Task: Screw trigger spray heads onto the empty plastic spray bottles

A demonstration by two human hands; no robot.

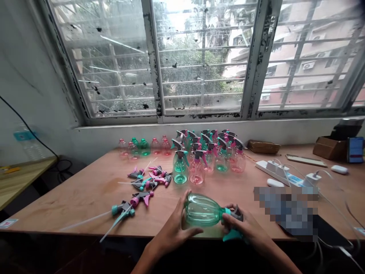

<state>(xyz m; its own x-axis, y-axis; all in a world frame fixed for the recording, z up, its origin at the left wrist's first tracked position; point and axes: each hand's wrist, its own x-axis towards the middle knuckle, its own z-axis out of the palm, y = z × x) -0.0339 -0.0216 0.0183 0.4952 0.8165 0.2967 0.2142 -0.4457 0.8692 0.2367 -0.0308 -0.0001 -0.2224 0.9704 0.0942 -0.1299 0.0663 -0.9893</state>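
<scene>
A clear green spray bottle (203, 210) lies on its side in the air over the table's front edge, its neck pointing right. My left hand (179, 224) cups the base end, fingers behind it and thumb below. At the neck, my right hand (239, 224) is closed around the teal collar and grey-and-teal spray head (235, 234). Left of my hands lie loose spray heads (139, 198) in pink, teal and grey, some with dip tubes. Behind the held bottle stand several pink and green bottles with spray heads fitted (197, 169).
Several bottles without spray heads (144, 147) stand at the back left. To the right are a white power strip (275, 171) with plugs and cables, a blurred patch (288, 213), a dark phone-like slab (332, 231), a brown packet (264, 147) and a cardboard box (327, 147).
</scene>
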